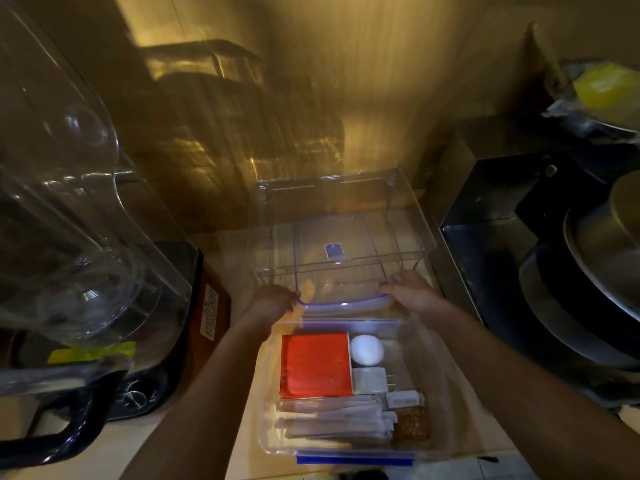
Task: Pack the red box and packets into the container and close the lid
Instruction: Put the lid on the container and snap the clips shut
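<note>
A clear plastic container (429,393) sits on the counter close to me. Inside it lie the red box (315,365) at the left, a white round object (367,350), a white charger plug (370,380) and several pale packets (332,419) along the near side. The clear lid (341,261), edged in blue, is tilted up just beyond the container's far rim. My left hand (273,301) grips the lid's near left corner. My right hand (408,292) grips its near right corner.
A clear open-fronted bin (412,209) stands behind the lid against the wall. Clear plastic jugs (79,237) and a dark appliance (162,341) crowd the left. Metal pans (595,271) and a dark stove (491,244) fill the right.
</note>
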The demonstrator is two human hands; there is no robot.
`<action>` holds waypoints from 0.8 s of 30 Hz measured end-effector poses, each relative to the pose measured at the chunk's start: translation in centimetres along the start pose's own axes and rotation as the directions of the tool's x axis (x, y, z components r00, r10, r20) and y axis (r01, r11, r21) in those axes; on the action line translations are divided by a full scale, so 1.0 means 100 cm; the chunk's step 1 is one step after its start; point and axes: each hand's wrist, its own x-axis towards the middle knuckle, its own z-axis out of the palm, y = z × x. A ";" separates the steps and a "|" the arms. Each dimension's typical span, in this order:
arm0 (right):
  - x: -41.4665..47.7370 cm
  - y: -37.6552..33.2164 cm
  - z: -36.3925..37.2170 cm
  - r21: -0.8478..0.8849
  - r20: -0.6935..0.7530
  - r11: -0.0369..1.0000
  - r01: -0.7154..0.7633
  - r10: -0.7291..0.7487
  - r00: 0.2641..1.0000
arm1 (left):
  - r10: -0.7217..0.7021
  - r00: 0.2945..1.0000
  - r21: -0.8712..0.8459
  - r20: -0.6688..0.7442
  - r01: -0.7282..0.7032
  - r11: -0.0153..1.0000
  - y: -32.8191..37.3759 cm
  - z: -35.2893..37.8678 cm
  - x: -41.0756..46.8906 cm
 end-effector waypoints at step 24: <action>-0.073 0.078 -0.074 0.764 0.052 0.644 -0.027 -0.020 0.998 | -0.010 1.000 -0.392 0.029 0.020 0.920 -0.034 -0.024 -0.079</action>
